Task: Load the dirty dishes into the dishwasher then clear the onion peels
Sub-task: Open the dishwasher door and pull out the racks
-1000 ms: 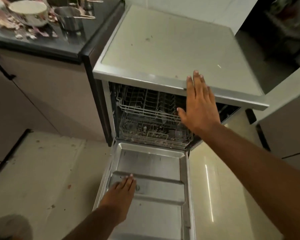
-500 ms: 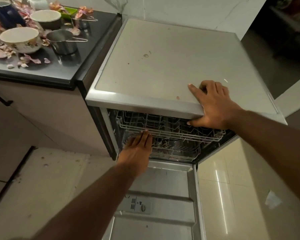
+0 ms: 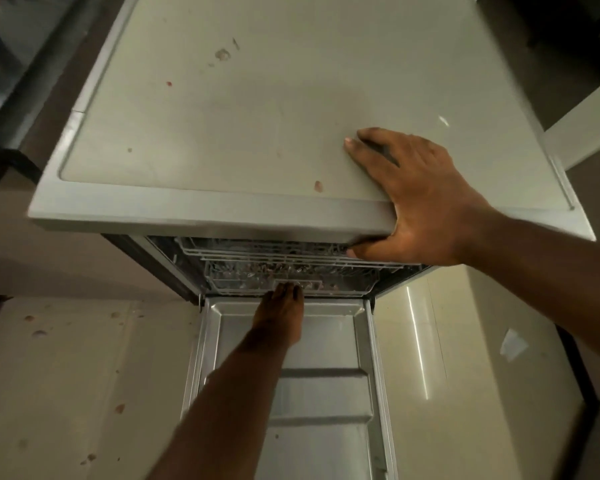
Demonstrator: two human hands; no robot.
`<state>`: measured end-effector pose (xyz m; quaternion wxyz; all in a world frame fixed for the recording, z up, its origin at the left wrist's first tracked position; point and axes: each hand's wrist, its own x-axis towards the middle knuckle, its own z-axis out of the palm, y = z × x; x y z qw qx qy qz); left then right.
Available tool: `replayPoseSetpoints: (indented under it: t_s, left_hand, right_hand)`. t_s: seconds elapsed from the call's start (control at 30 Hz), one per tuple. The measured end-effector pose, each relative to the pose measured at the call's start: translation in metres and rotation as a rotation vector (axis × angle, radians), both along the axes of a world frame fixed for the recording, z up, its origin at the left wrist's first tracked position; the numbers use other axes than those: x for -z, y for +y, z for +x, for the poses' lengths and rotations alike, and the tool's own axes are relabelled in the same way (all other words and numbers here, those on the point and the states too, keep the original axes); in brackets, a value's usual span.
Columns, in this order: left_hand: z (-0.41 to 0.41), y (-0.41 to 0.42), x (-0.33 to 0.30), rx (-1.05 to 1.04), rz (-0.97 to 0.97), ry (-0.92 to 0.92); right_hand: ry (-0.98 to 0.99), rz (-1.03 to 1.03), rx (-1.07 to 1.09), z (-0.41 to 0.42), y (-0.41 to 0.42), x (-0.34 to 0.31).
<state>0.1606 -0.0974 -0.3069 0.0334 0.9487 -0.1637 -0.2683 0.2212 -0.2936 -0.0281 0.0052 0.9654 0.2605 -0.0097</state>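
Nearest the camera, the dishwasher's open door [image 3: 288,393] lies flat, its steel inner face bare. The left forearm runs over it, and the left hand [image 3: 280,317] reaches to the front edge of the lower rack [image 3: 291,277], fingertips at the rack's front rail. Whether those fingers are curled round the wire or only touching it cannot be told; the tips are blurred against the rack. Above it sits the upper rack [image 3: 264,245], tucked under the machine's top.

Farther on, the right hand [image 3: 413,199] clamps the front edge of the dishwasher top [image 3: 239,109] near its right front corner, fingers flat on the top and thumb hooked underneath. It holds nothing else and looks to be a brace.

The step in hand seems to be getting a rack out so loading can begin. The next move calls for a firm hold on the rail and a straight pull over the door, keeping the rack on its runners. No dirty dishes are in view here, so they must be fetched from out of frame. A few pinkish flecks, probably onion peel, lie on the dishwasher top and on the floor [image 3: 66,375] to the left.

No brand, label or writing can be read.
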Motion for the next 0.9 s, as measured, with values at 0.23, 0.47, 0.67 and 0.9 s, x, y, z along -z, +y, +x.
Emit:
replayPoseSetpoints:
  t_s: [0.23,0.47,0.67,0.9]
  left_hand:
    - [0.042,-0.010,0.041,-0.021,0.128,0.086]
    - [0.059,-0.019,0.057,-0.034,0.128,0.131]
    - [0.056,-0.024,0.074,-0.060,0.108,0.205]
    - [0.056,-0.032,0.077,0.009,0.218,0.175]
  right_hand:
    - [-0.008,0.047,0.001,0.002,-0.003,0.003]
    - [0.017,0.081,0.005,0.002,-0.003,0.004]
    - [0.012,0.085,0.013,0.002,-0.004,0.004]
    - [-0.001,0.093,0.012,0.001,-0.003,0.004]
